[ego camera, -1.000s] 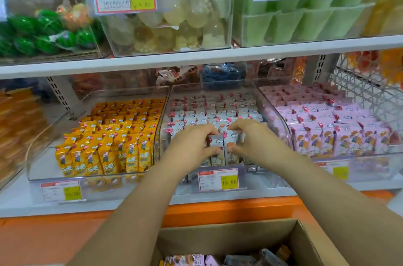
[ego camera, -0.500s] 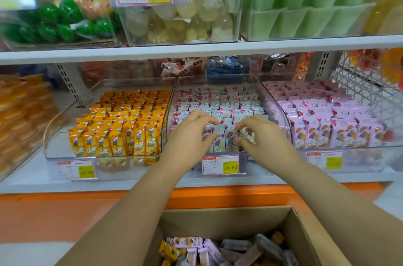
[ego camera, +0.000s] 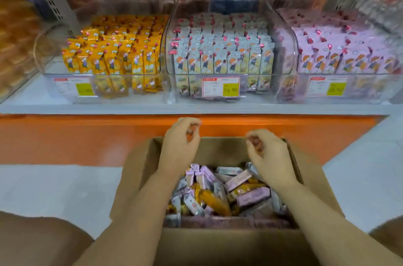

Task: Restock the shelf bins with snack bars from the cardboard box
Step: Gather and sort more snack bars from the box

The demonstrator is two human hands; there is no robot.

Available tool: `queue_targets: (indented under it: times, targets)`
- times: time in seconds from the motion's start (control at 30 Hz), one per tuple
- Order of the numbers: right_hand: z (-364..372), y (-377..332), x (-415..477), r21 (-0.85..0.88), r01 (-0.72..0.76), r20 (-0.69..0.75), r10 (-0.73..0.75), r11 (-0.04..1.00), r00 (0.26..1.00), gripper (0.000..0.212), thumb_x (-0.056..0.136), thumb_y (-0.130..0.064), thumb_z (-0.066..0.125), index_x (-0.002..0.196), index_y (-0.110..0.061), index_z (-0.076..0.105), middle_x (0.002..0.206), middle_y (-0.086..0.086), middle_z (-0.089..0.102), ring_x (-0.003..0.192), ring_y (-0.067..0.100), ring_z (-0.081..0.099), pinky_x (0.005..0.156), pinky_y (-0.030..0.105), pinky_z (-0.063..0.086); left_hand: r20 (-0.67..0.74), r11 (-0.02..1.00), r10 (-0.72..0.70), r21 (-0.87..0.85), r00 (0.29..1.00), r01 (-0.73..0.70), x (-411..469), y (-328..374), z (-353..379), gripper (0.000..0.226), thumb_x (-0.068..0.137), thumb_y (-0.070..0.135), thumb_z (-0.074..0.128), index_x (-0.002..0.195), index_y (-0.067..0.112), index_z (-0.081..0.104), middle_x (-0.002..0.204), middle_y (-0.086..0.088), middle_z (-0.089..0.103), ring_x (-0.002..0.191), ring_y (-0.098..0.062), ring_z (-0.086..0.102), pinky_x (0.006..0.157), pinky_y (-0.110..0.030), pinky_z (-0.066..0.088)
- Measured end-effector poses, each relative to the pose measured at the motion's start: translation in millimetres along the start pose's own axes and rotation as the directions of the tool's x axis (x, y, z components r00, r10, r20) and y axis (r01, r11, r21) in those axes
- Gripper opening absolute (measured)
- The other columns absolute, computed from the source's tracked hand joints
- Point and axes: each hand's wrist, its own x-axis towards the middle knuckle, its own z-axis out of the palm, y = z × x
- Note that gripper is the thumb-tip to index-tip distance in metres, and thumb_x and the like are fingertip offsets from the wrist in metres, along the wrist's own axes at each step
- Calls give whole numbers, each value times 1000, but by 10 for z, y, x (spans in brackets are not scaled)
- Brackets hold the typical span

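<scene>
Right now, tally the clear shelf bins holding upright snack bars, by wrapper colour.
Yellow-wrapper bin: 1
White-wrapper bin: 1
Pink-wrapper bin: 1
Total: 3

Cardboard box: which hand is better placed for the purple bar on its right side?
Likely right: the right hand hangs nearer that purple bar; the left hand is across the box.

Left grip [ego camera: 180, 145] and right grip [ego camera: 268, 156] are bare, forearms [ego camera: 139, 211] bare too.
</scene>
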Motion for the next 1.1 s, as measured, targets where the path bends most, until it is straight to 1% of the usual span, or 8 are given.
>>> queue_targets:
  times: [0.1, 0.2, 0.37, 0.57, 0.73, 0.83, 0.93, 1.1]
  targets:
    - [121, 362, -134, -141, -224, 244, 253, 964, 936, 29, 87, -14, 63, 116, -15, 60, 112, 2, 57, 101, 22, 57, 81, 34, 47, 131, 985, -170, 4, 977, 171, -93, -338, 176, 22, 91, 3, 54, 107, 15, 64, 99, 4, 60, 82, 1, 53, 81, -16, 44]
    - [271, 739, -250, -391, -308, 446, 472, 867, 760, 42, 93, -22, 57, 132, -16, 47, 128, 8, 48, 116, 29, 46, 90, 38, 45, 306, 941, -337, 127, 890, 313, -115, -700, 329, 27, 93, 7, 54, 117, 18, 60, 109, 2, 59, 90, -4, 53, 84, -16, 40]
    - [483, 1098, -429, -612, -313, 503, 663, 726, 555, 58, 91, -16, 56, 143, -15, 31, 131, 13, 39, 117, 34, 44, 90, 38, 45, 444, 848, -529, 292, 723, 442, -212, -1146, 423, 32, 93, 16, 58, 125, 18, 56, 121, -5, 59, 99, -14, 55, 82, -19, 39]
    - [621, 1213, -403, -605, -362, 504, 693, 709, 516, 66, 89, -16, 58, 147, -19, 25, 128, 15, 43, 111, 35, 51, 89, 40, 46, 585, 763, -642, 417, 496, 494, -382, -1366, 546, 45, 93, 20, 59, 137, 17, 46, 139, -8, 48, 122, -21, 48, 86, -23, 37]
    - [650, 1194, -366, -534, -423, 513, 678, 732, 527, 68, 84, -21, 67, 143, -18, 32, 120, 17, 48, 101, 32, 54, 79, 36, 47, 519, 707, -707, 487, 481, 513, -365, -1448, 574, 49, 91, 18, 63, 136, 13, 47, 140, -8, 48, 125, -23, 47, 95, -28, 39]
    - [656, 1168, -340, -445, -463, 533, 642, 767, 551, 71, 78, -25, 74, 138, -13, 39, 108, 15, 57, 93, 29, 57, 68, 32, 46, 514, 635, -767, 525, 383, 567, -381, -1476, 508, 53, 88, 18, 66, 137, 11, 46, 142, -10, 45, 126, -24, 46, 97, -30, 38]
    - [713, 1069, -355, -404, -467, 568, 616, 786, 546, 67, 77, -30, 75, 132, -10, 44, 83, 6, 60, 82, 25, 59, 55, 33, 43, 513, 642, -752, 434, 413, 632, -370, -1450, 472, 42, 92, 14, 58, 133, 14, 52, 134, -6, 51, 119, -20, 49, 92, -28, 40]
    - [776, 947, -402, -384, -461, 582, 598, 800, 552, 59, 82, -29, 71, 133, -11, 46, 81, -2, 51, 87, 21, 57, 69, 32, 48, 526, 630, -729, 264, 438, 730, -343, -1372, 500, 34, 98, 10, 37, 114, 19, 66, 98, 1, 57, 89, -13, 51, 86, -33, 47]
